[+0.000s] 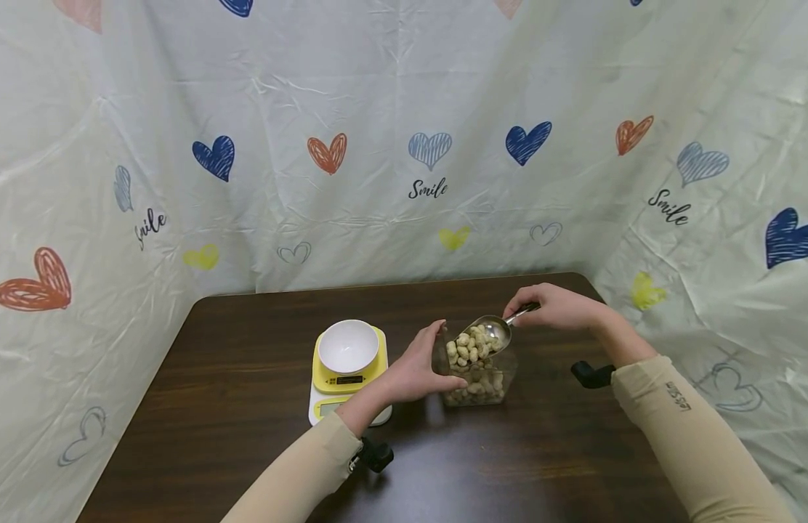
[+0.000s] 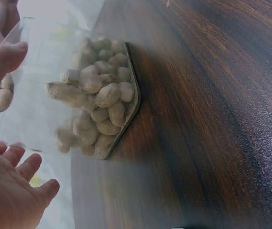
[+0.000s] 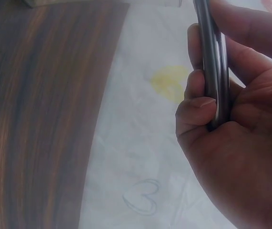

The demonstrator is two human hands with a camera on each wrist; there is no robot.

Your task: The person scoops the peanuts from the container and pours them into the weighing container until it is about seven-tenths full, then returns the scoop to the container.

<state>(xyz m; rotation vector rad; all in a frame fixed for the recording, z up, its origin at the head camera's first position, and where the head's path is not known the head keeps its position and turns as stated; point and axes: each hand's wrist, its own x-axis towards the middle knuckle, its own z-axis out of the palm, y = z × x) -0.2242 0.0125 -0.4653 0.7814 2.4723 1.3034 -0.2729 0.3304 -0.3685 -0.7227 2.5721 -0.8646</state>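
A clear plastic container [image 1: 508, 372] partly filled with unshelled peanuts [image 2: 108, 95] stands on the table. My left hand [image 1: 418, 369] grips it from the left, thumb on the near wall and fingers round the left side near the rim. My right hand [image 1: 561, 308] holds a metal scoop [image 1: 500, 330] by its handle [image 3: 215, 71], the fingers curled round it. The scoop is tilted at the container's mouth, loaded with peanuts [image 1: 468, 346]. In the right wrist view only the handle of the scoop shows.
Left of the container, a white bowl [image 1: 349, 347] sits on a yellow and white kitchen scale [image 1: 324, 379]. All stand on a dark wooden table [image 1: 247, 407]. A white curtain [image 1: 378, 87] printed with hearts hangs behind the table and along both sides.
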